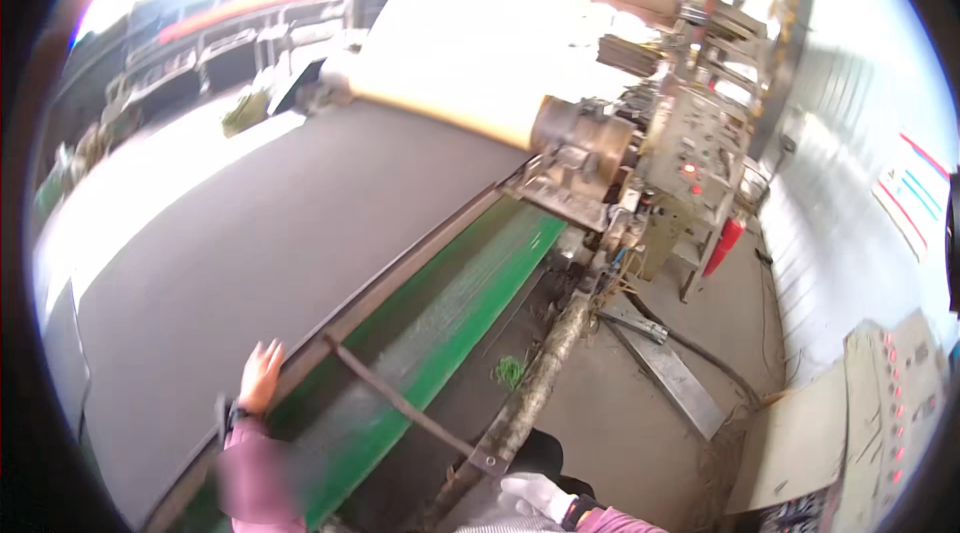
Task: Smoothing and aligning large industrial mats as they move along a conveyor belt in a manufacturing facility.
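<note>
My left hand, bare and with a dark band at the wrist, lies with its fingers stretched out at the near edge of a wide dark grey sheet. It holds nothing, and its palm rests at or just over the metal side rail. Low in the picture, my right hand wears a white glove and hangs close to my body, beside the end of a rusty cross bar. The glove's fingers are blurred and partly turned away, so their grip does not show clearly.
Beyond the sheet stands a large bright yellowish roller. A green panel runs under the rail, beside a worn pipe. Control panels with red lights stand at right and lower right. A metal channel lies on the floor.
</note>
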